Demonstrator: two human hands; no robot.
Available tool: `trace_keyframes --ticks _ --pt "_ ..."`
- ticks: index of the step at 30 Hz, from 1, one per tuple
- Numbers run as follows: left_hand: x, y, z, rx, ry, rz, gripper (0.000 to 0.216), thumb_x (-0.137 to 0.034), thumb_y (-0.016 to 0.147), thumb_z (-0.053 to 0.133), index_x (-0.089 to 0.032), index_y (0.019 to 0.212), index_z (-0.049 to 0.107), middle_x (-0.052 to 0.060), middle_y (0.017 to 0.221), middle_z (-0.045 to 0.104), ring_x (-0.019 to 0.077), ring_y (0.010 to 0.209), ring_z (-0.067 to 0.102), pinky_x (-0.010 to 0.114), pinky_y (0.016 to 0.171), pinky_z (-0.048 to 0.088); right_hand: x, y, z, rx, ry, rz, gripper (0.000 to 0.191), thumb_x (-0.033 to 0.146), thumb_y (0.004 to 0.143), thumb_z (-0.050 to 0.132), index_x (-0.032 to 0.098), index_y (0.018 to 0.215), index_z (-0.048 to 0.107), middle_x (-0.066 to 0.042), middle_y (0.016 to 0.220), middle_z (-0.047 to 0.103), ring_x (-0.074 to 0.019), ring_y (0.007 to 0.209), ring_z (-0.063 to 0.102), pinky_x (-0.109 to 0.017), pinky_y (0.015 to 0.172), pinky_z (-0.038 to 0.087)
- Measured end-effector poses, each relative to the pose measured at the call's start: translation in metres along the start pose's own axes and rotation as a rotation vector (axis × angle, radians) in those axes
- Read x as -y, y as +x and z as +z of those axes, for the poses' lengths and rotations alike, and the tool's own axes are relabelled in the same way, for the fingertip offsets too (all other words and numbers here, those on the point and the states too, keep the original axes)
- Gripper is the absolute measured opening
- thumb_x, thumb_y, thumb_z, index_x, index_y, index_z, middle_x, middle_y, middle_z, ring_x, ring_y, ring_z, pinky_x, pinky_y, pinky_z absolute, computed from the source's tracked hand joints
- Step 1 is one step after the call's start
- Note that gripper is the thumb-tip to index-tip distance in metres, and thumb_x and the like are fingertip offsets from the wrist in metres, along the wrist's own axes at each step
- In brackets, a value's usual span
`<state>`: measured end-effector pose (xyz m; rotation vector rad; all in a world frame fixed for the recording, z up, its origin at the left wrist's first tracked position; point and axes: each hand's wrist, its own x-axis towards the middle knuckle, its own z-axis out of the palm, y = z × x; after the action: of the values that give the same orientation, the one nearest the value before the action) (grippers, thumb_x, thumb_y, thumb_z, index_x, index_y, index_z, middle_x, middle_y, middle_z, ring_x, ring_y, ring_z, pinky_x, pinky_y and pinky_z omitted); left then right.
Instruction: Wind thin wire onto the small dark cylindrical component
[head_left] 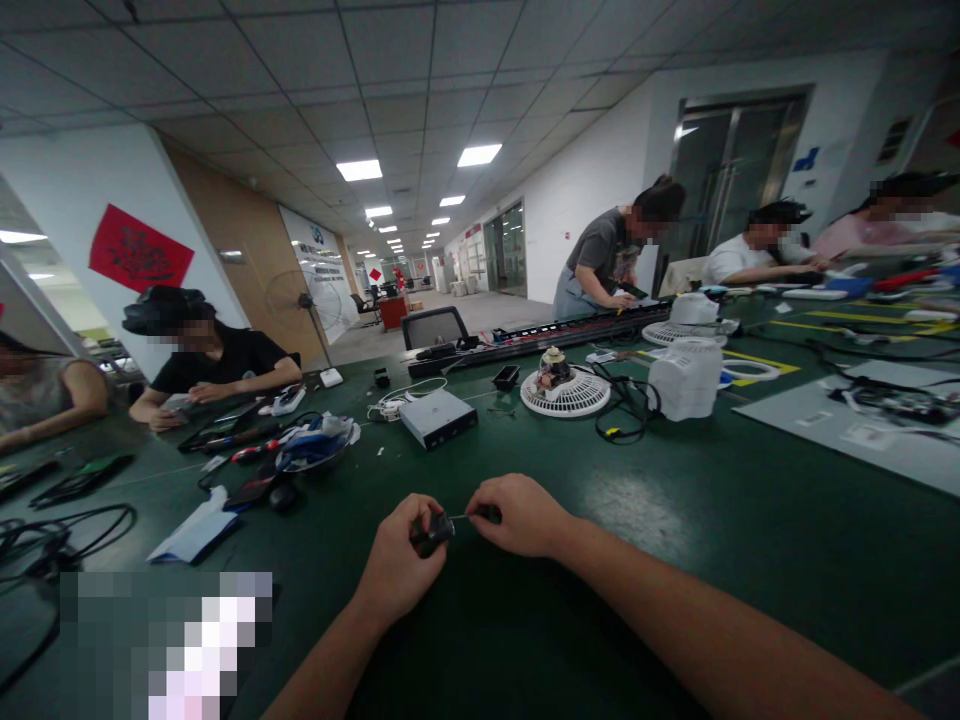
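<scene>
Over the green table, my left hand [403,555] is closed round a small black part [435,535] with a rounded body; its exact kind is too small to tell. My right hand [517,515] pinches a thin screwdriver [463,516], its dark handle mostly hidden in the palm. The screwdriver's metal shaft points left, and its tip meets or nearly meets the right end of the black part. Beyond my hands lies a silver disc drive [437,415]. A white fan grille [566,395] with an exposed motor [553,370] rests farther back.
A white fan housing [686,380] and black cable [626,405] lie to the right. On the left are a black mouse [283,496], a bowl with blue cloth [315,440] and folded paper [193,528]. A small black tray [506,377] stands behind. Several people work around the table.
</scene>
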<state>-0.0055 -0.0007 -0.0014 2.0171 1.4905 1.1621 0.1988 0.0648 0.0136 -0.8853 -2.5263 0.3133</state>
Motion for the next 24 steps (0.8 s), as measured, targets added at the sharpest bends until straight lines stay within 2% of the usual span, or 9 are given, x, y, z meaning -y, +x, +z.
trace_keyframes --ticks 5,11,14,17,19,21,24 --pt "-0.001 -0.002 0.001 0.004 -0.009 -0.023 0.018 -0.011 0.072 0.059 -0.021 0.076 0.043 0.003 0.095 0.063 0.0159 0.078 0.062 0.026 0.064 0.05 -0.001 -0.001 -0.001 0.002 -0.015 -0.019 0.019 0.026 0.083 0.058 0.023 0.093 0.074 -0.002 0.085 0.072 -0.0163 0.076 0.063 -0.027 0.07 0.042" --pt "0.002 -0.003 0.002 -0.006 -0.086 -0.054 0.02 -0.013 0.074 0.058 -0.021 0.082 0.042 0.004 0.096 0.063 0.0163 0.081 0.064 0.028 0.07 0.052 0.002 -0.002 -0.004 0.017 0.015 -0.078 0.019 0.025 0.087 0.056 0.022 0.099 0.071 -0.002 0.091 0.07 -0.0162 0.08 0.062 -0.027 0.073 0.041" --pt "0.003 -0.003 0.003 0.017 -0.092 -0.058 0.018 -0.013 0.076 0.056 -0.021 0.083 0.042 0.004 0.095 0.063 0.0152 0.079 0.064 0.028 0.069 0.052 0.002 -0.002 -0.004 0.015 0.026 -0.117 0.018 0.023 0.088 0.055 0.022 0.1 0.069 -0.002 0.091 0.069 -0.016 0.082 0.062 -0.026 0.074 0.041" --pt "0.003 -0.003 0.003 0.045 -0.092 -0.059 0.016 -0.014 0.077 0.055 -0.021 0.084 0.043 0.004 0.095 0.064 0.0151 0.079 0.064 0.028 0.069 0.051 0.001 -0.002 -0.002 0.004 -0.005 -0.093 0.016 0.022 0.087 0.055 0.022 0.097 0.068 -0.002 0.09 0.069 -0.0164 0.081 0.062 -0.026 0.071 0.04" --pt "0.002 -0.003 0.004 0.041 -0.088 -0.062 0.016 -0.015 0.076 0.056 -0.021 0.082 0.043 0.005 0.095 0.066 0.0155 0.079 0.065 0.028 0.069 0.051 0.001 -0.001 -0.001 -0.002 -0.032 -0.017 0.015 0.021 0.086 0.056 0.021 0.096 0.067 -0.003 0.087 0.069 -0.017 0.078 0.062 -0.027 0.068 0.039" --pt "0.002 -0.003 0.004 0.033 -0.063 -0.067 0.018 -0.015 0.074 0.059 -0.021 0.082 0.044 0.005 0.095 0.067 0.0161 0.079 0.065 0.028 0.069 0.051 0.0 0.002 0.001 -0.027 -0.003 0.125 0.014 0.023 0.085 0.056 0.019 0.095 0.065 -0.004 0.082 0.069 -0.017 0.073 0.062 -0.027 0.064 0.039" --pt "0.004 -0.002 0.004 0.034 -0.009 -0.065 0.021 -0.015 0.072 0.062 -0.021 0.083 0.045 0.005 0.099 0.068 0.0175 0.081 0.066 0.03 0.07 0.052 -0.001 0.006 0.007 -0.038 0.237 0.359 0.013 0.026 0.086 0.056 0.017 0.09 0.064 -0.004 0.08 0.068 -0.0147 0.068 0.062 -0.024 0.059 0.041"
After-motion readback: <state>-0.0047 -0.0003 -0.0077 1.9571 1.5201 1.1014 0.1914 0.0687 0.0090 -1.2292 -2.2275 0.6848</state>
